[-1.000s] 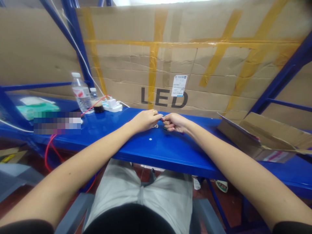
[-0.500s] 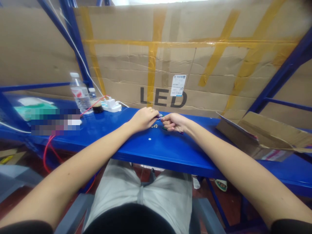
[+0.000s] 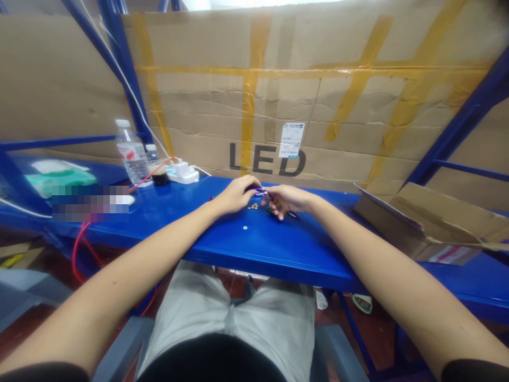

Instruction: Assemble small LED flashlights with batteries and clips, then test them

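Observation:
My left hand (image 3: pixel 239 193) is closed around a slim, shiny purple object (image 3: pixel 254 189) with a silvery part, its kind too small to make out. At its right end is my right hand (image 3: pixel 287 200), thumb and index finger around a purple piece, the other fingers hanging loosely. Below and between the hands lies a small cluster of brass-coloured pieces (image 3: pixel 253 206). Under the right hand, more slim items show: a green one (image 3: pixel 270 210) and a purple one (image 3: pixel 294 216), partly covered by the fingers. A small white round piece (image 3: pixel 245 227) lies nearer the table edge.
An open cardboard box (image 3: pixel 445 223) stands at the right of the blue table (image 3: pixel 254 246). At the left are a water bottle (image 3: pixel 131 154), a cup of dark liquid (image 3: pixel 159 175), a power strip (image 3: pixel 185 174) and red cables (image 3: pixel 75 254). A large carton (image 3: pixel 199 106) backs the table.
My right fingers have loosened from a tight pinch and spread somewhat. More of the purple object now shows between the hands. My left hand has barely moved.

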`<state>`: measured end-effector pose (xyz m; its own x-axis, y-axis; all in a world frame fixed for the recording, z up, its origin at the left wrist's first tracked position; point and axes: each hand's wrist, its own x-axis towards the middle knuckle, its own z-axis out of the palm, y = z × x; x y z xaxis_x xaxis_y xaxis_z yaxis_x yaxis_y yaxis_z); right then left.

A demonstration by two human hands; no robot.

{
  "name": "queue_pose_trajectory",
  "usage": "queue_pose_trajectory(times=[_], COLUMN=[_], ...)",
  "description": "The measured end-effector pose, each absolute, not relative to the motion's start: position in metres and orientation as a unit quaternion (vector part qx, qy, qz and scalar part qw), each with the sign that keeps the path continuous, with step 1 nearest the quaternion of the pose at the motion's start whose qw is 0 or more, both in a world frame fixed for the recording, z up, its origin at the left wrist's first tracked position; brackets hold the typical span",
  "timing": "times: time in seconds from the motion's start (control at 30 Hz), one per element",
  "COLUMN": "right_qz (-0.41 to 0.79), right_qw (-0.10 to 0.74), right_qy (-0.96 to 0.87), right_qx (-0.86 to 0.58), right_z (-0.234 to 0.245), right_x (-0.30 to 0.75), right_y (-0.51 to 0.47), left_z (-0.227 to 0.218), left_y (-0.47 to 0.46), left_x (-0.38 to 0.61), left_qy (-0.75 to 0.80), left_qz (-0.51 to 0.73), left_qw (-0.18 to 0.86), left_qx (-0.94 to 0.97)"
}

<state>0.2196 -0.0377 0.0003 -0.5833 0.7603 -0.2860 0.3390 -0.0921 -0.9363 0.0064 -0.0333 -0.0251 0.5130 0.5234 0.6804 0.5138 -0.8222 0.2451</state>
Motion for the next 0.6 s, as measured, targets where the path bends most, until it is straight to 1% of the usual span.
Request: queue_pose_trajectory(times=[0.1,0.17,0.23,0.3,0.37,0.4,0.5,0.6], right_qz=[0.538,0.499,0.427,0.337,0.283,0.277,0.319,0.367], right_qw=[0.211,0.252,0.303,0.344,0.364,0.367,0.360,0.355], right_qy=[-0.677,-0.687,-0.720,-0.768,-0.804,-0.812,-0.807,-0.786], right_qx=[-0.456,-0.463,-0.456,-0.423,-0.376,-0.358,-0.342,-0.349], right_z=[-0.003,-0.002,0.000,0.003,0.004,0.005,0.004,0.004], right_x=[0.219,0.219,0.217,0.215,0.212,0.210,0.207,0.208], right_y=[-0.033,-0.031,-0.031,-0.034,-0.038,-0.039,-0.043,-0.044], left_z=[-0.027,-0.029,-0.029,-0.029,-0.028,-0.028,-0.027,-0.027], left_y=[-0.033,-0.032,-0.031,-0.031,-0.032,-0.033,-0.034,-0.035], left_x=[0.009,0.010,0.011,0.011,0.011,0.011,0.010,0.011], left_qy=[0.309,0.310,0.296,0.276,0.264,0.261,0.250,0.247], left_qz=[0.414,0.438,0.461,0.472,0.467,0.461,0.433,0.406], left_qw=[0.044,0.082,0.115,0.124,0.097,0.071,-0.021,-0.076], left_qx=[0.855,0.840,0.829,0.828,0.838,0.845,0.866,0.877])
